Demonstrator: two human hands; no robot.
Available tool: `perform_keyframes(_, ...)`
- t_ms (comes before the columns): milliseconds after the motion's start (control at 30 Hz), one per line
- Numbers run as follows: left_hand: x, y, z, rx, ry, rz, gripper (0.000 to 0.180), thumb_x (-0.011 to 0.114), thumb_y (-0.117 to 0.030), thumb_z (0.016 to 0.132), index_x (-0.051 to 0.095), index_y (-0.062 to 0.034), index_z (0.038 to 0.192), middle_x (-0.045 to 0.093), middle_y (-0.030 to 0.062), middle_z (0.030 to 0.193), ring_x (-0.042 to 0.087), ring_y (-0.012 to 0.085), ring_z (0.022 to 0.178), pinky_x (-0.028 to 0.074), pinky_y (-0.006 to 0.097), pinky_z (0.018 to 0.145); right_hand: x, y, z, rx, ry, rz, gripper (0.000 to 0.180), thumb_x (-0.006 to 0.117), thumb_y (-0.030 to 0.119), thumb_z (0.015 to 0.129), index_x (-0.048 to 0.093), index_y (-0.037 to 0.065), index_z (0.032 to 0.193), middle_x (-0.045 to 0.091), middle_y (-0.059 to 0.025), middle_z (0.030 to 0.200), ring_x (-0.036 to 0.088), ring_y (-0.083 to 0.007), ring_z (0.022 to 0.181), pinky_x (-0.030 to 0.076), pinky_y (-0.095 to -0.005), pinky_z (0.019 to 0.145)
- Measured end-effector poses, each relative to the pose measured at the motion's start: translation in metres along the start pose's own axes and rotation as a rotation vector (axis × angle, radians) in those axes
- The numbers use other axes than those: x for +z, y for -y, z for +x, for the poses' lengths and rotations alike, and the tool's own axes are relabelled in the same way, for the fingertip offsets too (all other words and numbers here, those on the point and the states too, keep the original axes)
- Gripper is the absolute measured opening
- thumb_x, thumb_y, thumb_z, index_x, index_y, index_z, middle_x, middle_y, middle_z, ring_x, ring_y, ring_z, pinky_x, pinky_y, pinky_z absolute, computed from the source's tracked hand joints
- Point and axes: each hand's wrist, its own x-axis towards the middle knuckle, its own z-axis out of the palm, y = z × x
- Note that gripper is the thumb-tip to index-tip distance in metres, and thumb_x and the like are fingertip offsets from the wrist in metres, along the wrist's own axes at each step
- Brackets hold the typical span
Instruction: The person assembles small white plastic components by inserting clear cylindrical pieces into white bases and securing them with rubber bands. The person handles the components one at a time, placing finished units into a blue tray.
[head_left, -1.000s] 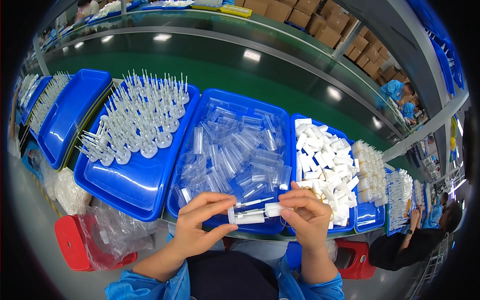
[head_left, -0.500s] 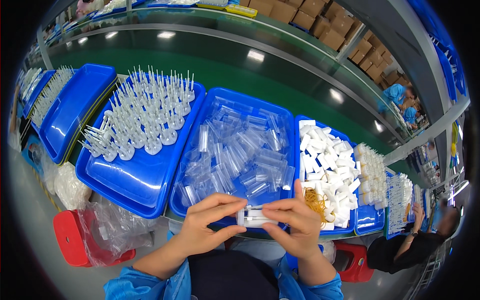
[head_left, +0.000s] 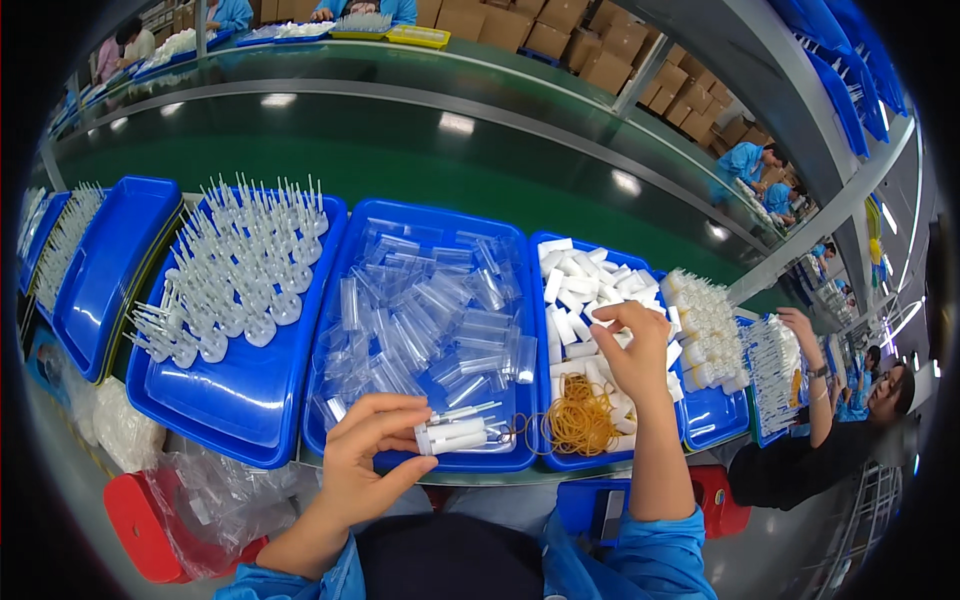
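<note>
My left hand (head_left: 365, 455) holds an assembled clear tube with a white insert (head_left: 455, 437) over the near edge of the middle blue tray (head_left: 340, 300), which is full of clear plastic tubes (head_left: 430, 320). My right hand (head_left: 635, 350) reaches into the blue tray on the right (head_left: 700, 420), fingers pinching among the white cylindrical pieces (head_left: 580, 290). A heap of tan rubber bands (head_left: 580, 420) lies in that same tray, just below the right hand.
A blue tray (head_left: 230, 390) of clear stemmed plastic parts (head_left: 240, 270) stands to the left, with more blue trays (head_left: 100, 270) beyond. A green conveyor belt (head_left: 400, 150) runs behind. A person (head_left: 830, 440) works at the right. Red bin (head_left: 150, 530) with plastic bags at lower left.
Both hands were together on the tube assembly; now my right hand has let go and moved right and up into the tray of white pieces, while the left keeps the assembly.
</note>
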Motion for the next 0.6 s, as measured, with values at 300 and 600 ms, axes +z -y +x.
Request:
perform_keyframes(300, -0.006, 0.008, -0.005, 0.021, -0.028, 0.030, 0.038, 0.075, 0.005, 0.078, 0.064, 0.0044, 0.115, 0.055, 0.0190, 0.122, 0.064, 0.0245, 0.107, 0.059, 0.033, 0.088, 0.041, 0.001, -0.002, 0.017, 0.140, -0.074, 0.016, 0.076, 0.016, 0.075, 0.067, 0.009, 0.087, 0.066, -0.0008, 0.075, 0.063, -0.0162, 0.072, 0.029, -0.0436, 0.098)
perform_keyframes(600, -0.005, 0.009, -0.008, 0.009, -0.049, -0.063, 0.047, 0.077, 0.006, 0.077, 0.060, 0.0042, 0.120, 0.051, 0.0169, 0.123, 0.060, 0.0254, 0.114, 0.056, 0.036, 0.097, 0.004, 0.058, -0.028, -0.104, 0.022, 0.370, 0.019, 0.065, 0.002, 0.079, 0.071, 0.002, 0.097, 0.066, -0.0089, 0.086, 0.063, -0.0204, 0.079, 0.045, -0.0388, 0.083)
